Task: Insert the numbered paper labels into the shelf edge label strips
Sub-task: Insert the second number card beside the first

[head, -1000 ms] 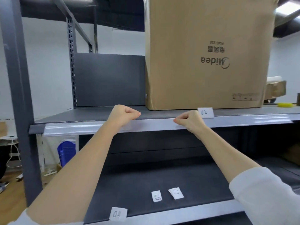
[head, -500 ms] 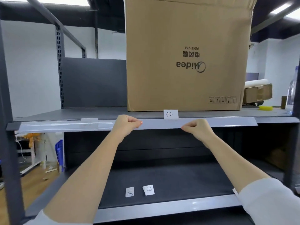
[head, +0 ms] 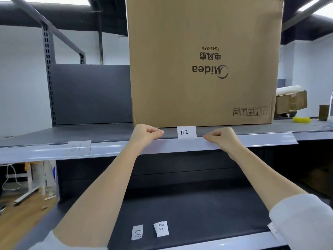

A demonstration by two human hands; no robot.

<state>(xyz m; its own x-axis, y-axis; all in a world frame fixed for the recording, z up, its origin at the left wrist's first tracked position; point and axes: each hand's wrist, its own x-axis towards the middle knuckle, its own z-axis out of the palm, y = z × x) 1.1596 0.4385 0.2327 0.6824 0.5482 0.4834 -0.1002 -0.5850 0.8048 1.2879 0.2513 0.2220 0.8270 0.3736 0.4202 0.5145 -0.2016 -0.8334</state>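
A clear label strip [head: 111, 149] runs along the upper shelf's front edge. The white "02" label [head: 186, 132] stands upright with its lower edge at the strip's top lip. My left hand [head: 146, 135] and my right hand [head: 222, 138] are fisted on either side of it, fingertips pinching the strip's top edge. A "01" label [head: 78, 147] sits inside the strip at the left. Two loose labels lie on the lower shelf: one marked "03" [head: 161, 228] and another [head: 137, 232] beside it.
A large cardboard Midea box [head: 203, 60] stands on the upper shelf [head: 90, 132] right behind the "02" label. The lower shelf has its own front strip [head: 216, 245]. A slotted upright [head: 48, 69] rises at the left. Small boxes and a yellow object [head: 301, 120] sit at the far right.
The view has shifted right and closer to the shelf. Both hands moved inward along the strip and now flank the "02" label closely. A "04" label seen earlier is out of view.
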